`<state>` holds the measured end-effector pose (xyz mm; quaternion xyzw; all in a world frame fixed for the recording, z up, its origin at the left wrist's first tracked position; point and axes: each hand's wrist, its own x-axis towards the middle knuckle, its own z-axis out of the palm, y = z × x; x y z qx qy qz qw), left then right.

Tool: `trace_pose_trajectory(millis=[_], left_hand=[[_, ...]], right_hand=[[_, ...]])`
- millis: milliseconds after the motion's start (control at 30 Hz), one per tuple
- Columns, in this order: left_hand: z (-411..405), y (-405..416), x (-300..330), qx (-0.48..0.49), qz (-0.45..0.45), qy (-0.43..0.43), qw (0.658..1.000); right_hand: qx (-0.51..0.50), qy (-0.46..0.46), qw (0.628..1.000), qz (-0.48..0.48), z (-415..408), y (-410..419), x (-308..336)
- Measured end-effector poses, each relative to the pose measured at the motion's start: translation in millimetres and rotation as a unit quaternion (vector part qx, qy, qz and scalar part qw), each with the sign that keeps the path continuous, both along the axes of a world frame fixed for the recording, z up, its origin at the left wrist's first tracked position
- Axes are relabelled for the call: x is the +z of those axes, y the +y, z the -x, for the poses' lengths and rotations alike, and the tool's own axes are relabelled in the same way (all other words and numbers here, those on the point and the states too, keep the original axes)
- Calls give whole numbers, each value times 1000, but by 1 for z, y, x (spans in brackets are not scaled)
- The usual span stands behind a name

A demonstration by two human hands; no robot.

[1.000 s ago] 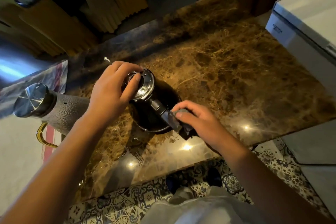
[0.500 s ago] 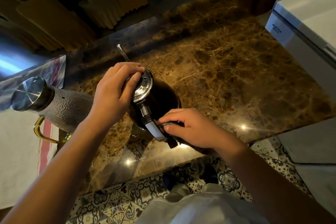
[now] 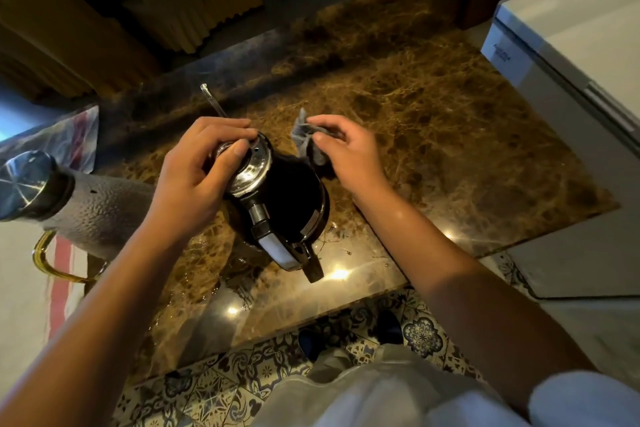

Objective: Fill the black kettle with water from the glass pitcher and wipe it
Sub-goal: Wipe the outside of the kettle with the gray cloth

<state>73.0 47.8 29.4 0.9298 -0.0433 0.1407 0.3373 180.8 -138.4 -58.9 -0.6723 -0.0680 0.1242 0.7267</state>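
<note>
The black kettle point(image 3: 291, 198) stands on the brown marble counter point(image 3: 433, 135), its handle pointing toward me. My left hand point(image 3: 197, 177) grips its shiny metal lid point(image 3: 252, 166) from the left. My right hand point(image 3: 346, 152) holds a small grey cloth point(image 3: 304, 135) at the kettle's far right side, just behind its body. The glass pitcher point(image 3: 100, 211), with a steel lid and gold handle, stands at the left, partly behind my left forearm.
A thin clear stick point(image 3: 212, 100) lies behind the kettle. A striped towel point(image 3: 62, 270) lies under the pitcher at the left. A white appliance point(image 3: 571, 55) borders the counter on the right. The counter's near edge point(image 3: 311, 308) drops to patterned floor tiles.
My right hand has left the kettle's handle and carried the cloth up and around to the far right side of the body. The left hand stays on the lid.
</note>
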Motion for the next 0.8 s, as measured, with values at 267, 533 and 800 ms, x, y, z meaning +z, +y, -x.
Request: trace_pose_trajectory(millis=[267, 533, 800], left_hand=[[1, -5, -4, 33, -7, -11, 999], [2, -7, -8, 48, 8, -23, 999], [1, -4, -7, 46, 21, -5, 999]], right_hand=[[188, 80, 978, 50, -21, 27, -10], [96, -38, 987, 124, -1, -3, -20], [45, -58, 984, 160, 64, -33, -35]])
